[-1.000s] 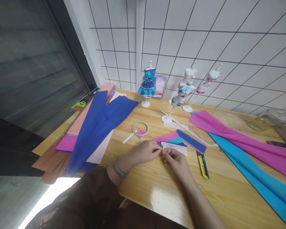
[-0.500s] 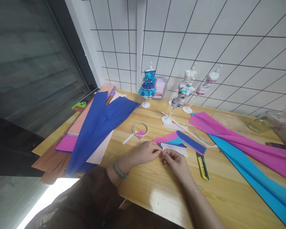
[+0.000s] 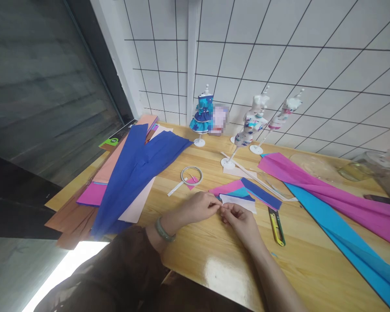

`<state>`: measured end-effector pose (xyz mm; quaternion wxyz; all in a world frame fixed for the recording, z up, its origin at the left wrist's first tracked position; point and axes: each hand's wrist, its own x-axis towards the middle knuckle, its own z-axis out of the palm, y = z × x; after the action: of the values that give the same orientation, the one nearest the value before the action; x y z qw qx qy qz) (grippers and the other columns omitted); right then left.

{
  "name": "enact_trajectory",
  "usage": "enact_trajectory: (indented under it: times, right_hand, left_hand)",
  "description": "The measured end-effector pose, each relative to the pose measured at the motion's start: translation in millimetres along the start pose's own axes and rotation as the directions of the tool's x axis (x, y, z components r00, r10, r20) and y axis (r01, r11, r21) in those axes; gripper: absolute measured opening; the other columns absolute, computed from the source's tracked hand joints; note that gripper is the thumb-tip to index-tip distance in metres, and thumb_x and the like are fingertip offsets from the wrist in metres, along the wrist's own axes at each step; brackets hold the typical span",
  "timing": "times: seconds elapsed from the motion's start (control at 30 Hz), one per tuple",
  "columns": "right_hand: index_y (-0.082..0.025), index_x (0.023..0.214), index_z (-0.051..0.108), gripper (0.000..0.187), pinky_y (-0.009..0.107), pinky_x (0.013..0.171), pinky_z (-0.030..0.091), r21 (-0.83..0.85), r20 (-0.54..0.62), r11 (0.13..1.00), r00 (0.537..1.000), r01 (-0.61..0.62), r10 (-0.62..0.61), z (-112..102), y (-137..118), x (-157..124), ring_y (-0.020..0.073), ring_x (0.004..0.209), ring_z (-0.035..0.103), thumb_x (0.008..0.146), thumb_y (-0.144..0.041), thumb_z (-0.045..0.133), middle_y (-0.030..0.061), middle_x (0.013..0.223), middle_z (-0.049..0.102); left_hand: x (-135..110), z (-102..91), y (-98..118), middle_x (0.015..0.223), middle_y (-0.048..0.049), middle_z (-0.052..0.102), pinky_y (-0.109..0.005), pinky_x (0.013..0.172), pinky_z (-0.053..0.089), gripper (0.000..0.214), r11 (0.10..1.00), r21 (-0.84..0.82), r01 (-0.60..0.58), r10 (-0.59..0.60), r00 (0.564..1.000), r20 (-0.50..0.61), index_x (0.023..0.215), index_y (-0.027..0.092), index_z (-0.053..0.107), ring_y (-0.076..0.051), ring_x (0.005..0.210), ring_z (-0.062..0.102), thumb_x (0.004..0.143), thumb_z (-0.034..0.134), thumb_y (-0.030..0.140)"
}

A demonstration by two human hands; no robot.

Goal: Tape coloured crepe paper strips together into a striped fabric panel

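Observation:
My left hand [image 3: 202, 206] and my right hand [image 3: 239, 218] meet over the table, fingertips pinched close together. A tiny pale bit shows between them, too small to name. Just behind the fingers lies a white piece of paper [image 3: 238, 204], partly hidden by my right hand. Beyond it are a pink piece [image 3: 225, 187] and a dark blue strip [image 3: 263, 193]. To the right lies a yellow and green utility knife [image 3: 277, 228]. A thin ring-shaped tape roll [image 3: 182, 177] rests behind my left hand, over a small pink scrap [image 3: 191, 182].
Long blue crepe sheets [image 3: 143, 167] and other coloured sheets cover the left side. Magenta [image 3: 328, 193] and turquoise [image 3: 338, 238] lengths stretch across the right. Small dress forms stand at the back, one in a blue dress [image 3: 202, 115], another patterned [image 3: 251, 123].
The view has shifted very slightly. Both hands keep the same pinch in the same place, and the things on the table have not moved.

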<state>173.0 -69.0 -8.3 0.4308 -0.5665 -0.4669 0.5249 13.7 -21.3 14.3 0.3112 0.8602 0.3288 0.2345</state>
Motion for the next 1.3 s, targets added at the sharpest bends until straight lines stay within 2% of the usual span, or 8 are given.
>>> enact_trajectory:
  times: [0.53, 1.3]
  right_hand:
    - [-0.015, 0.074, 0.060, 0.037, 0.023, 0.048, 0.038, 0.004, 0.023, 1.000, 1.000, -0.012, 0.012, -1.4, 2.3, 1.0, 0.0103, 0.051, 0.046, 0.068, -0.052, 0.065, -0.0001, 0.061, 0.053]
    - [-0.015, 0.069, 0.061, 0.038, 0.023, 0.046, 0.040, -0.007, 0.001, 1.000, 1.000, 0.022, -0.022, -1.2, 0.0, 0.5, 0.0102, 0.048, 0.047, 0.066, -0.053, 0.065, 0.0006, 0.058, 0.055]
  left_hand:
    - [-0.2, 1.1, -1.2, 0.083, -0.0019, 0.068, -0.020, 0.069, 0.040, 0.023, 1.000, -0.012, 0.002, -0.002, 1.000, -0.011, 0.087, 0.018, 0.069, -0.012, 0.079, 0.059, 0.081, 0.048, 0.012]
    - [0.1, 0.9, -1.5, 0.082, -0.0025, 0.068, -0.021, 0.068, 0.040, 0.022, 0.999, -0.044, 0.014, -0.013, 1.000, 0.024, 0.084, 0.017, 0.069, -0.013, 0.076, 0.059, 0.083, 0.047, 0.017]
